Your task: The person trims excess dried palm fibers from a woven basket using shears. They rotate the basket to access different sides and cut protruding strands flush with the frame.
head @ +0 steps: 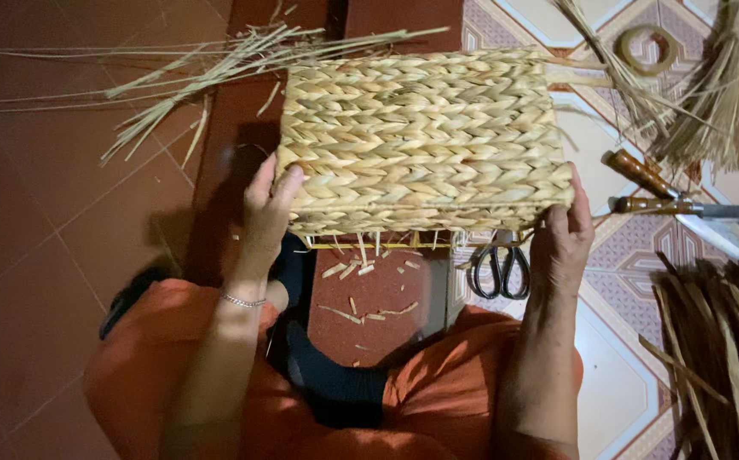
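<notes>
Woven basket (425,140) held up in front of the lap, centre of view, its plaited side turned toward the camera. Left hand (265,213) grips the near-left corner, fingers pressed together and curled over the edge. Right hand (562,234) clamps the near-right corner, thumb on the face, other fingers wrapped behind where I cannot see them. Thin bracelet (243,301) on the left wrist.

Risks as I judge them: short cut fibre ends stick out along the basket's near edge and could prick fingers sliding along it. Scissors (499,271) lie on the floor just under the basket's near-right edge, beside the right hand; lowering the basket blind could put it on the blades. Two knives (685,207) with wooden handles lie at right, near the right hand's reach. Loose straw (207,72) at far left and dark strips (727,341) at near right could snag or slip underfoot.

Packages, labels, signs: none seen. Nearest thing is a tan tape roll (646,49), a ring, far right on the patterned tiles (617,375).
</notes>
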